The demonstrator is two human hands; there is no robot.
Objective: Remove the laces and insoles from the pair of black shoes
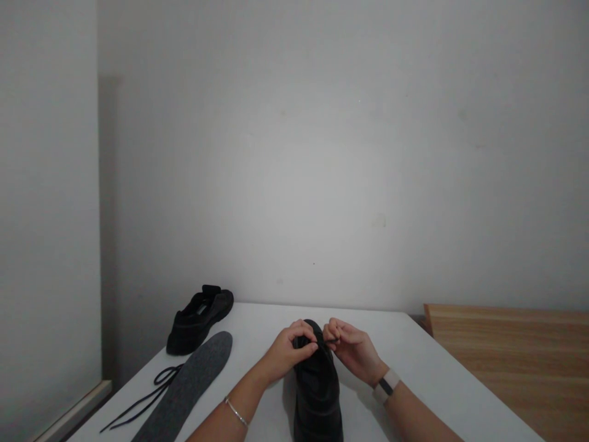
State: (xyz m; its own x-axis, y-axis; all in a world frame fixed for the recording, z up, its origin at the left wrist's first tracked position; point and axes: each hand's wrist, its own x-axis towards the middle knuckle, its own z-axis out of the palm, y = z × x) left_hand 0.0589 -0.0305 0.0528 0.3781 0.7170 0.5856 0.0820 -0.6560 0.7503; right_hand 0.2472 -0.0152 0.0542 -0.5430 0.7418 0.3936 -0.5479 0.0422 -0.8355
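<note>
A black shoe (316,393) stands on the white table in front of me, its heel toward me and its toe pointing to the wall. At its lacing area, my left hand (294,345) has thumb and fingers closed in a pinch on the shoe's upper; what lies between the fingertips is too dark to make out. On the other side my right hand (352,347) pinches a dark shoelace (331,341) close to the eyelets. Part of the shoe's front is covered by my fingers.
Another black shoe (196,322) sits at the table's far left edge. Nearer lie a grey insole (193,383) and a loose black shoelace (159,387). The white table (257,319) meets a wall behind; a wooden panel (506,362) is beyond its right edge.
</note>
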